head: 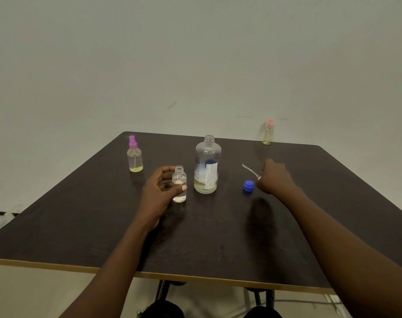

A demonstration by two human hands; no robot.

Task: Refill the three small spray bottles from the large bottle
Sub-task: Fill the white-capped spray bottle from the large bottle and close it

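A small clear spray bottle [179, 183] stands uncapped on the dark table [80, 226]; my left hand [158, 193] grips it from the left. Right of it stands the large clear bottle [206, 165], open, with a little yellowish liquid at the bottom. Its blue cap [248, 186] lies on the table. My right hand [275, 176] is curled round a spray head whose thin dip tube [249, 169] sticks out to the left. A purple-capped spray bottle [134, 156] stands at the back left, a pink-capped spray bottle [267, 133] at the far right edge, both holding yellowish liquid.
A pale wall rises right behind the table's far edge. The table's light-coloured front edge [195, 277] runs near me, with dark table legs and my knees below it.
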